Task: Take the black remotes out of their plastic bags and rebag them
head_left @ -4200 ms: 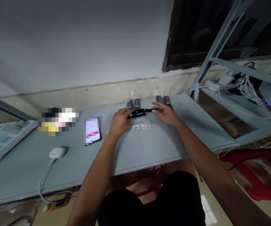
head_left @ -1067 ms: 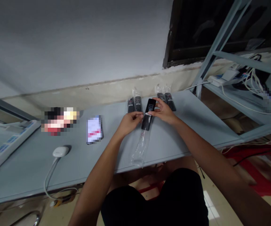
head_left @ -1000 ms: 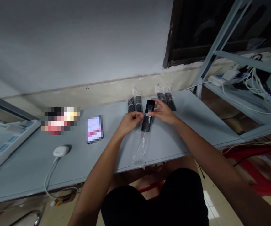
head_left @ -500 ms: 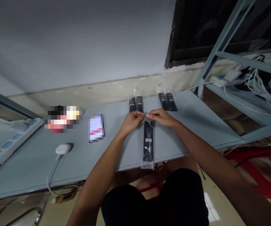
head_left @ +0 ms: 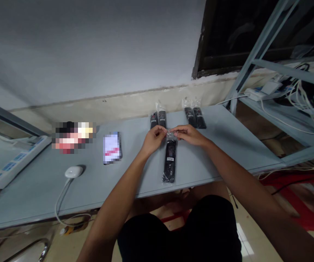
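Note:
A black remote control [head_left: 169,160] in a clear plastic bag lies lengthwise on the table in front of me, a small white label across its middle. The bag's far end [head_left: 170,134] is pinched between my two hands. My left hand [head_left: 155,138] grips that end from the left, thumb and fingers pressed together. From the right, my right hand [head_left: 186,134] grips it in the same way. Beyond my left hand lie two more bagged remotes [head_left: 162,118], partly covered by it. Another bagged pair [head_left: 194,117] lies beyond my right hand.
On the grey table [head_left: 135,174] to the left are a phone-like device [head_left: 112,148], a blurred coloured item [head_left: 73,137] and a white puck-shaped device [head_left: 73,171] with a cable. A power strip [head_left: 20,160] runs along the left end. A metal rack [head_left: 288,72] with cables stands right.
The bagged remote has shifted slightly away from the table's front edge and tilted a little. Its near end no longer overhangs the edge. Both hands keep their pinch on the bag's far end.

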Motion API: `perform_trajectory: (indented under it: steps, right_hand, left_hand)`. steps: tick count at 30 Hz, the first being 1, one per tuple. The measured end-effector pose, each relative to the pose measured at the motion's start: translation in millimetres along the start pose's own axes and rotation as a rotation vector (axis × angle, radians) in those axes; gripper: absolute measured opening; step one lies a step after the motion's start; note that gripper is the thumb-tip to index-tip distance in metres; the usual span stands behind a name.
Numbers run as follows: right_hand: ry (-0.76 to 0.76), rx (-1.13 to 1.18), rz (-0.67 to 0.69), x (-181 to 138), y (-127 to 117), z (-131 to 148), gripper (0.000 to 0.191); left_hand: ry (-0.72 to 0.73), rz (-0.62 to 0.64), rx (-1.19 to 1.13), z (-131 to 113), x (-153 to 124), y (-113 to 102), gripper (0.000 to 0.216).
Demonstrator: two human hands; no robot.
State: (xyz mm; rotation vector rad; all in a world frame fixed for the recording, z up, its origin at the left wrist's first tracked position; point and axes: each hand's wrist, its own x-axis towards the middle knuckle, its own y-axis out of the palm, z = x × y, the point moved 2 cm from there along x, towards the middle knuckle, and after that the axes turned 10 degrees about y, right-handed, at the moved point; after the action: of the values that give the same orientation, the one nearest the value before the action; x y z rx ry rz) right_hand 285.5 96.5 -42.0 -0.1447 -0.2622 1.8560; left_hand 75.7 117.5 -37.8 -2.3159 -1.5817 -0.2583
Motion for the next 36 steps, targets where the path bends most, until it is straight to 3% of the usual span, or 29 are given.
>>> perform_trajectory:
  steps: [6, 11, 15, 20, 24, 31, 36]
  right_hand:
    - [-0.005, 0.059, -0.096, 6, 1, -6, 0.060]
    - [0.102, 0.077, -0.061, 8, 3, -10, 0.045]
    - [0.200, 0.198, -0.008, 4, 3, -7, 0.046]
    - [0.265, 0.360, -0.058, 3, 1, -1, 0.052]
    - [0.302, 0.427, -0.098, 3, 1, 0, 0.048]
    - [0.438, 0.454, 0.156, -3, 8, 0, 0.030]
    - [0.449, 0.468, 0.150, -3, 9, 2, 0.029]
  left_hand:
    - [-0.057, 0.001, -0.060, 6, 0, 1, 0.023]
    - [-0.008, -0.029, -0.064, 8, 2, -1, 0.037]
    - [-0.036, -0.064, -0.162, -1, 1, 0, 0.051]
    - [-0.238, 0.081, -0.187, -6, -4, 1, 0.052]
    - [-0.270, 0.120, -0.188, -8, -6, -1, 0.041]
    - [-0.271, 0.034, -0.246, -15, -5, -4, 0.045]
    - [-0.324, 0.049, -0.258, -17, -6, -3, 0.055]
